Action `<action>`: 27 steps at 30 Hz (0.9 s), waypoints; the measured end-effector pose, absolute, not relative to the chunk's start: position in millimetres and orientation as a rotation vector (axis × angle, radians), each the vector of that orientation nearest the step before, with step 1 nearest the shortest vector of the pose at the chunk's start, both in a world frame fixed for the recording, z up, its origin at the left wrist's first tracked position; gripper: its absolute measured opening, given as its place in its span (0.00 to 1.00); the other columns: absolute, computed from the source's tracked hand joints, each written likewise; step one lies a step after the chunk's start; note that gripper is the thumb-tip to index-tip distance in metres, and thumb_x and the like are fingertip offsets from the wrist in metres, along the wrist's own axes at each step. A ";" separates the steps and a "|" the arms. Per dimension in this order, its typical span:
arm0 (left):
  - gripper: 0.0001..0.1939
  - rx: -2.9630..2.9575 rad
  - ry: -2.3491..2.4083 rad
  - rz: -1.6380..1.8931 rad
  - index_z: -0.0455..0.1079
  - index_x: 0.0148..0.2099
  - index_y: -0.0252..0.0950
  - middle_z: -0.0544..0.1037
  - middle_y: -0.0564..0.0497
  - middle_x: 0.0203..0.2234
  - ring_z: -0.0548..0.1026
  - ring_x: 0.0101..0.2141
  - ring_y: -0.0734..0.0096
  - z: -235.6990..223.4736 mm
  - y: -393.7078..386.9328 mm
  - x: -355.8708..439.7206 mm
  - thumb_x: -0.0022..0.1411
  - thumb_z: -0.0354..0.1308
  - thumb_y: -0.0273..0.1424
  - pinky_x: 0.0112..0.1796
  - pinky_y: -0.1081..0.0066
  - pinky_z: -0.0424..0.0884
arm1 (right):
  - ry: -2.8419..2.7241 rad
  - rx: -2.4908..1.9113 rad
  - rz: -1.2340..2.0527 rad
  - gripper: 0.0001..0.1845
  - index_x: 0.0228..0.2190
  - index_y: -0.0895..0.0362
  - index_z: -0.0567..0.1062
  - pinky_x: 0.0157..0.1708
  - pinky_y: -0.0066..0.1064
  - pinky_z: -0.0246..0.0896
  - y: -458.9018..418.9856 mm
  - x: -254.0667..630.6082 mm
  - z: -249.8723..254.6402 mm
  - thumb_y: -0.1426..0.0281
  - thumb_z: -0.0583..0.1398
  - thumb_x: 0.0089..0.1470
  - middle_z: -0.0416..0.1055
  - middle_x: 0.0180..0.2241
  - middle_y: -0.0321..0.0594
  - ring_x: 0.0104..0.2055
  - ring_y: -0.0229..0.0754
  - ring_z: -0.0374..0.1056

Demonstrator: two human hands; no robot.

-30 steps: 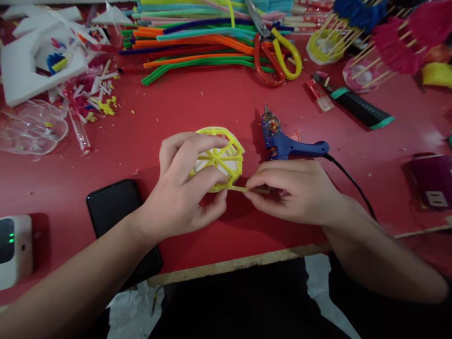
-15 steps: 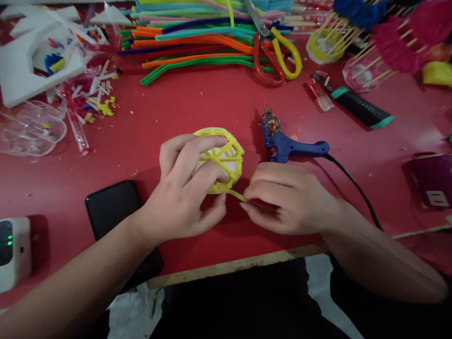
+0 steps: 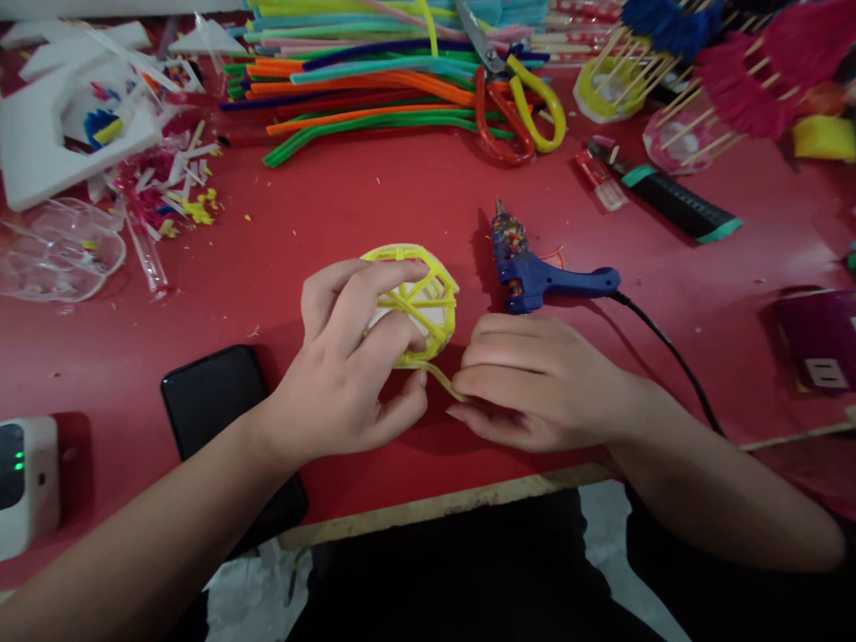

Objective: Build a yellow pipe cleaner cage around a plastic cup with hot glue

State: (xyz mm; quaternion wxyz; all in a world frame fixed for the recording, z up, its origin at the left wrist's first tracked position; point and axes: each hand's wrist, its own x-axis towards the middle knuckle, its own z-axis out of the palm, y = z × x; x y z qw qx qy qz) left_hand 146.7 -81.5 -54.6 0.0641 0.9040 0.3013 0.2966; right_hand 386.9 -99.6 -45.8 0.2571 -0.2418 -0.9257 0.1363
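A round white piece edged and spoked with yellow pipe cleaners, like a small wheel, lies on the red table. My left hand is curled over its left side, fingertips pressing on the spokes and the rim. From the lower rim a loose yellow pipe cleaner runs rightward in a slight bend. Its far end is pinched between the thumb and fingers of my right hand; the tip is hidden in the grip. Just beyond my right hand rests a blue hot glue gun, nozzle pointing away.
Bundled pipe cleaners and scissors lie at the back. A box cutter and lighter are right of the glue gun. A black phone sits by my left forearm. Foam scraps crowd the far left.
My right hand has shifted slightly down and left, and the loose pipe cleaner now bends more. My left hand stays on the wheel.
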 end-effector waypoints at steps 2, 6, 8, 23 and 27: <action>0.10 2.734 0.920 0.876 0.67 0.45 0.38 0.73 0.37 0.61 0.71 0.60 0.41 -54.0 -81.5 146.4 0.60 0.61 0.26 0.57 0.40 0.68 | -2.519 -0.651 0.363 0.13 0.29 0.60 0.78 0.34 0.34 0.61 -99.8 387.1 -46.1 0.70 0.60 0.66 0.73 0.28 0.41 0.33 0.42 0.61; 0.10 2.747 0.913 0.854 0.66 0.45 0.40 0.72 0.38 0.63 0.71 0.60 0.42 -53.8 -80.6 145.5 0.62 0.60 0.27 0.56 0.39 0.69 | -2.526 -0.635 0.356 0.14 0.28 0.59 0.77 0.35 0.34 0.61 -100.3 387.7 -46.9 0.70 0.59 0.66 0.72 0.27 0.40 0.33 0.41 0.61; 0.10 2.744 0.894 0.864 0.67 0.45 0.39 0.72 0.36 0.62 0.71 0.60 0.40 -53.8 -80.5 145.4 0.61 0.61 0.27 0.56 0.38 0.69 | -2.530 -0.641 0.352 0.14 0.28 0.58 0.77 0.35 0.34 0.61 -100.3 388.3 -46.8 0.70 0.59 0.66 0.72 0.27 0.40 0.33 0.41 0.61; 0.08 2.749 0.933 0.904 0.70 0.42 0.39 0.75 0.37 0.59 0.73 0.56 0.41 -51.4 -80.1 147.7 0.61 0.65 0.26 0.53 0.37 0.71 | -2.504 -0.906 0.153 0.15 0.24 0.56 0.73 0.31 0.31 0.59 -99.7 387.4 -45.1 0.76 0.58 0.63 0.69 0.24 0.37 0.29 0.39 0.60; 0.08 2.784 0.919 0.919 0.71 0.42 0.39 0.75 0.38 0.59 0.74 0.56 0.41 -52.4 -79.6 147.2 0.61 0.66 0.26 0.52 0.38 0.72 | -2.487 -0.914 0.101 0.15 0.23 0.55 0.72 0.30 0.31 0.59 -100.9 386.4 -43.5 0.76 0.58 0.62 0.69 0.24 0.37 0.29 0.38 0.60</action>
